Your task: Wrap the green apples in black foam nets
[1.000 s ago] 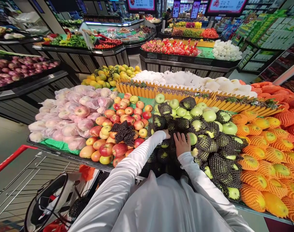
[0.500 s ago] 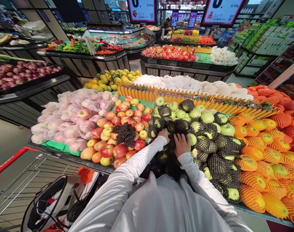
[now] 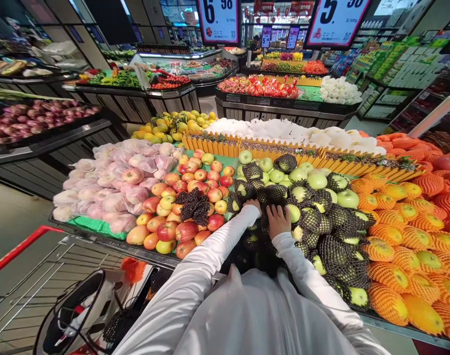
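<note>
The fingertips of the left hand (image 3: 253, 205) are hidden.

Black mesh netting (image 3: 310, 220) covers many light-green apples (image 3: 294, 213) around the right grip (image 3: 279, 219); farther right, orange latticed netting (image 3: 389, 273) wraps yellow fruit (image 3: 422, 313). Left of the left grip (image 3: 253, 204), apples (image 3: 186, 231) blend red and yellow. Beyond both grips runs orange-yellow edging (image 3: 210, 145); behind them, white sleeves (image 3: 210, 256).

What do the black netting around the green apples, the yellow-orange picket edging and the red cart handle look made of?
Black netting: probably foam plastic, matte; its open mesh stretches around the green apples.
Picket edging: plastic or painted wood, can't tell; slats look flat and evenly coloured.
Cart handle: likely plastic, perhaps coated metal; smooth, uniform red.
</note>
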Demonstrator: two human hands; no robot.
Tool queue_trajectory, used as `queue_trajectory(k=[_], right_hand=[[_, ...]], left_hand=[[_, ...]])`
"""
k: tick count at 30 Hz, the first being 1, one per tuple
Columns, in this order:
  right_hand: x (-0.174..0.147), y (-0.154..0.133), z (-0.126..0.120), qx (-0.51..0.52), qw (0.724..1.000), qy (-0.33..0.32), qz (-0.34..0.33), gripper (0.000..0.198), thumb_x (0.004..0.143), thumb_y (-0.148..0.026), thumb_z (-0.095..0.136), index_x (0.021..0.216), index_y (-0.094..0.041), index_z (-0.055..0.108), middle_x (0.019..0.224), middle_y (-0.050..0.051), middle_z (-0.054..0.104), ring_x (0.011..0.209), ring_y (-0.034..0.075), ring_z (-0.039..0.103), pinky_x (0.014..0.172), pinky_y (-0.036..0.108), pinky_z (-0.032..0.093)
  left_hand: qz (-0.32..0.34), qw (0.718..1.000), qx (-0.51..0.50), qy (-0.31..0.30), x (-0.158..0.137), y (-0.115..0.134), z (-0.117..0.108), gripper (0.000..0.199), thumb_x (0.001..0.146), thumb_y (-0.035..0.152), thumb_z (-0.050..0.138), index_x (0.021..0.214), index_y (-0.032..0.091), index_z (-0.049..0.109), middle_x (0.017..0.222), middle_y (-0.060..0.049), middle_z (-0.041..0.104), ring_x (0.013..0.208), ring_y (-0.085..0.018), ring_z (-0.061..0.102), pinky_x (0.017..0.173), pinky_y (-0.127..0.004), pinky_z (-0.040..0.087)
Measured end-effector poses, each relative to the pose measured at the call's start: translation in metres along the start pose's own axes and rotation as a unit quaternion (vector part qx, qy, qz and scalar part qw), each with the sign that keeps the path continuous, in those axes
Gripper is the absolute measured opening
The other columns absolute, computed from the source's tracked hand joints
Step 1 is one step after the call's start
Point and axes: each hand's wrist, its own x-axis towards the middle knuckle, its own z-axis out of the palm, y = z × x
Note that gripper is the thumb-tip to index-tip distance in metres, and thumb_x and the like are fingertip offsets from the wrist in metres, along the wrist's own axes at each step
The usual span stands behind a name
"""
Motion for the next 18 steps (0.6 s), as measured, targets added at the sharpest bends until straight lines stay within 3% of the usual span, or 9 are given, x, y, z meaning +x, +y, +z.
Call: queue_trajectory(k=[4,7,11,13,15,18], right_hand=[[-0.001,0.000,0.001,0.001,1.000,0.002,-0.002,0.059,0.082,-0.012,0.051,0.141,-0.010,0.050,0.141,0.016,0.054,0.133,0.033,0.040,0.117,0.051,0.011],[-0.002,0.001,0.002,0.004,1.000,0.005,0.002,0.064,0.078,-0.014,0.055,0.142,-0.009,0.048,0.142,0.017,0.052,0.134,0.034,0.038,0.118,0.052,0.010],[-0.002,-0.001,0.005,0.008,1.000,0.009,-0.001,0.067,0.077,-0.016,0.056,0.143,-0.007,0.046,0.144,0.019,0.050,0.135,0.035,0.038,0.118,0.053,0.010],[0.001,-0.006,0.008,0.005,1.000,0.006,-0.002,0.065,0.080,-0.015,0.053,0.143,-0.004,0.044,0.145,0.021,0.049,0.134,0.035,0.039,0.118,0.052,0.011],[0.004,-0.012,0.011,0.004,1.000,0.003,0.002,0.063,0.083,-0.013,0.049,0.143,0.001,0.042,0.146,0.024,0.047,0.134,0.035,0.040,0.118,0.051,0.014],[0.006,-0.015,0.009,0.012,1.000,0.001,0.008,0.069,0.080,-0.013,0.053,0.145,0.005,0.037,0.148,0.026,0.043,0.135,0.034,0.040,0.118,0.048,0.016]], left_hand=[[0.013,0.999,-0.019,0.048,-0.005,-0.001,0.002,0.033,0.089,0.027,0.063,0.118,0.012,0.059,0.122,-0.013,0.061,0.113,-0.026,0.059,0.093,-0.044,0.051],[0.025,0.992,-0.049,0.116,-0.018,-0.010,0.007,0.041,0.079,0.018,0.070,0.118,0.013,0.057,0.121,-0.016,0.060,0.118,-0.030,0.056,0.093,-0.040,0.049],[0.030,0.969,-0.105,0.220,-0.030,-0.029,0.017,0.061,0.075,0.033,0.073,0.127,0.015,0.046,0.128,-0.015,0.054,0.122,-0.030,0.051,0.100,-0.040,0.044],[0.045,0.930,-0.194,0.310,-0.030,-0.036,0.024,0.066,0.073,0.035,0.073,0.128,0.015,0.042,0.127,-0.015,0.053,0.122,-0.028,0.050,0.103,-0.040,0.042],[0.060,0.860,-0.320,0.393,-0.025,-0.039,0.029,0.067,0.066,0.031,0.078,0.123,0.017,0.046,0.121,-0.013,0.055,0.118,-0.027,0.053,0.104,-0.041,0.042],[0.061,0.753,-0.490,0.434,-0.017,-0.040,0.025,0.065,0.059,0.029,0.081,0.115,0.019,0.051,0.117,-0.010,0.057,0.113,-0.025,0.056,0.102,-0.040,0.043]])
